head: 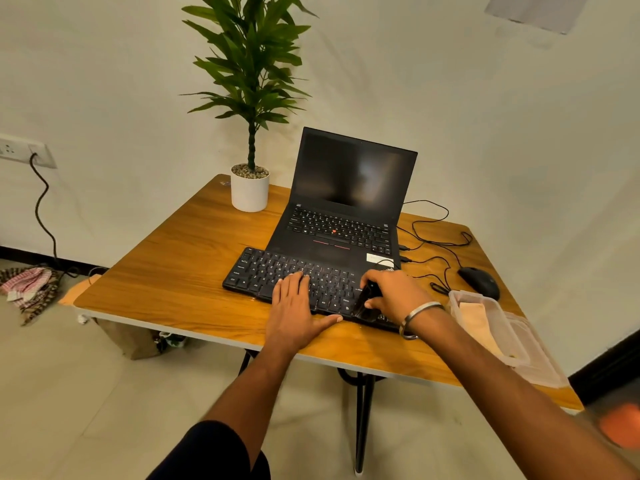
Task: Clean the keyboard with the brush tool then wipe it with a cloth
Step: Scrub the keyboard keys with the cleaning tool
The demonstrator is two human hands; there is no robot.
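Keyboard: black, lies near the counter's front edge, right in front of the open laptop. My left hand lies flat on its middle keys, fingers straight, thumb out along the front edge, holding nothing. My right hand is curled around the dark brush tool, grip closed on it, tip on the keyboard's right end. Clear plastic container with a folded cloth inside sits at the counter's right edge. Mouse just behind it. Potted plant at the back left corner.
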